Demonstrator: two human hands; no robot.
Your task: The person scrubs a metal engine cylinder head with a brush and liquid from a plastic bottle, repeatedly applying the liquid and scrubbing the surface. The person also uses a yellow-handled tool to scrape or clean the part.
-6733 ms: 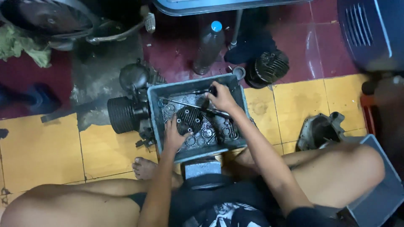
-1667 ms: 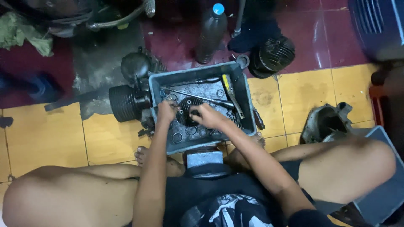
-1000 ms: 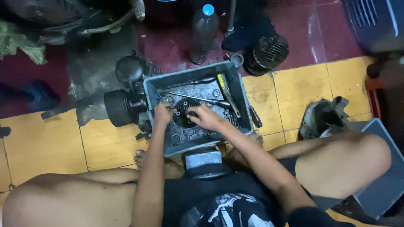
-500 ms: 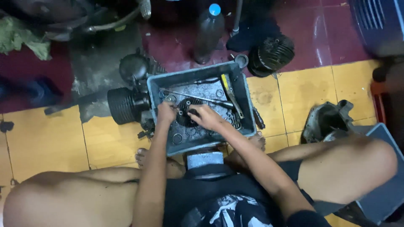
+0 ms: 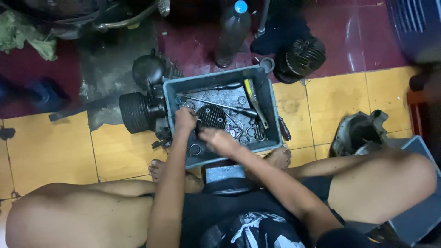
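Tiled floor, both hands (image 5: 202,131) in parts tray (image 5: 271,119)

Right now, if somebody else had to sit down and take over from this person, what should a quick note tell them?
Left hand: inside the grey tray, fingers closed at the left edge of the round finned engine part; exactly what it grips is hidden.
Right hand: over the tray's lower middle, just below that part, fingers bent down among the loose rings.
Also in the tray: a long metal rod and a yellow-handled tool.
Beside the tray, left: a ribbed black cylinder.
Done: parts and tools are gathered in the tray.
Left: the finned part is still in hand, the rings still loose.
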